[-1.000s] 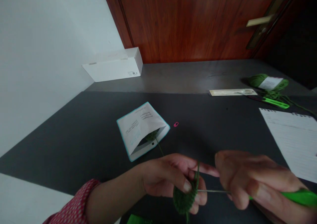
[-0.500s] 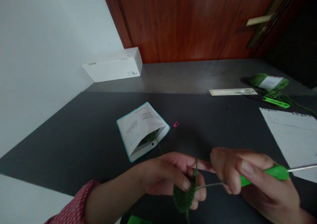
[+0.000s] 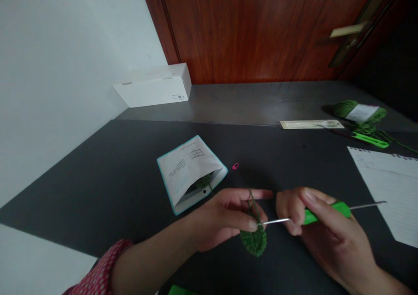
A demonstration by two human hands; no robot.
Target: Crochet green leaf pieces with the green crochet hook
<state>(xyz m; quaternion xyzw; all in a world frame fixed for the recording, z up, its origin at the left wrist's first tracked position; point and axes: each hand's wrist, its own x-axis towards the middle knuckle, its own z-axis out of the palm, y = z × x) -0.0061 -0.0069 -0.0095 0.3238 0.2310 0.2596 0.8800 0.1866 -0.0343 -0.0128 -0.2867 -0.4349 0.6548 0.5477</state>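
My left hand [image 3: 233, 219] pinches a small round piece of green crochet [image 3: 254, 241] between thumb and fingers. Its index finger stretches to the right, with a strand of green yarn [image 3: 251, 195] looped over it. My right hand [image 3: 323, 229] is wrapped round the green handle of a crochet hook [image 3: 341, 209]. The hook's thin metal shaft reaches left to the top edge of the crochet, where its tip is hidden. Another metal end sticks out of the handle to the right. Behind my left hand lies a white pouch [image 3: 183, 169] with green yarn [image 3: 204, 181] inside its opening.
A pink stitch marker [image 3: 235, 166] lies beside the pouch. At the right are a lined sheet [image 3: 388, 186], a green-handled tool [image 3: 370, 139], a flat pale package [image 3: 303, 124] and a green yarn ball [image 3: 342, 108]. A white box [image 3: 160, 90] stands by the wall.
Both hands have risen slightly, and the crochet now turns its flat face more toward me. My right hand has shifted left, and its hook handle is tilted differently. The view has shifted slightly.
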